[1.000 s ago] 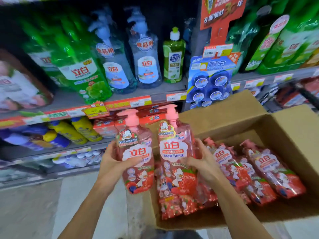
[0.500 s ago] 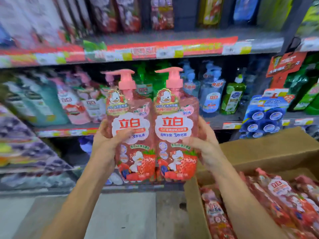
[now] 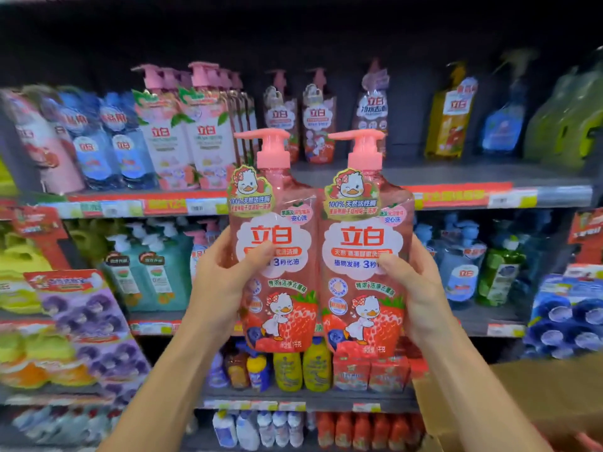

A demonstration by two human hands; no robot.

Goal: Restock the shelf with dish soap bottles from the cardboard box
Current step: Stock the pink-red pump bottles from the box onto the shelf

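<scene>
Upright, two pink dish soap bottles side by side, left hand [image 3: 218, 282] grasping left bottle [image 3: 274, 243], right hand [image 3: 414, 288] grasping right bottle [image 3: 363, 246], shelf [image 3: 489, 194] behind.

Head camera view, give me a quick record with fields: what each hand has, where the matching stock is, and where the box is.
left hand: left hand grips the left pink bottle, upright
right hand: right hand grips the right pink bottle, upright
bottles: side by side, touching, pumps pointing left
matching stock: two same-label bottles at the back of the upper shelf
cardboard box: cardboard box at lower right, contents out of view
</scene>
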